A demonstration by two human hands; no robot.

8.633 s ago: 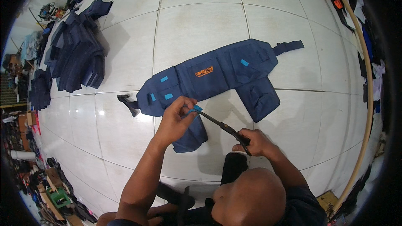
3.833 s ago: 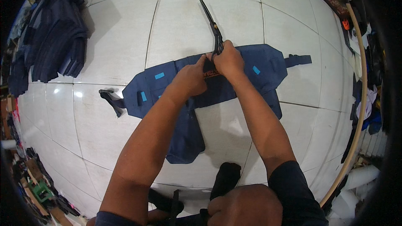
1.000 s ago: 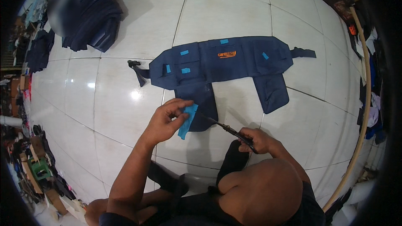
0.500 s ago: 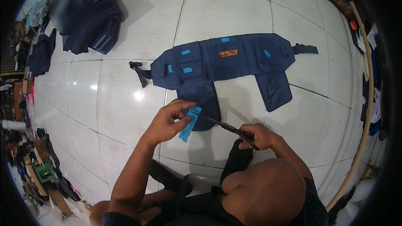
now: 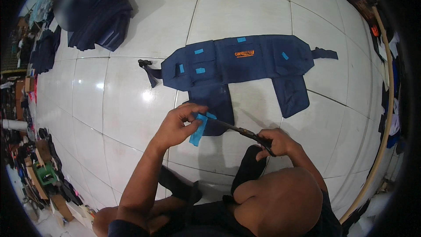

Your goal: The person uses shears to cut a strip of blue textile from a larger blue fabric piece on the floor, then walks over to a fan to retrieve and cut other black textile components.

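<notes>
left hand: fingers pinching blue tape | right hand: fingers gripping scissors, blades at tape | navy belt on floor

- Left hand pinches blue tape.
- Right hand grips black scissors, blades at the tape.
- Navy pocketed belt lies spread on white floor tiles.

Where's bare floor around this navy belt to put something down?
Bare tile lies beyond the navy belt, left between the black buckle and clutter, and right between the right hand and wooden pole. It's crowded where the left hand, blue tape and scissors overlap the belt's left flap in view.
</notes>
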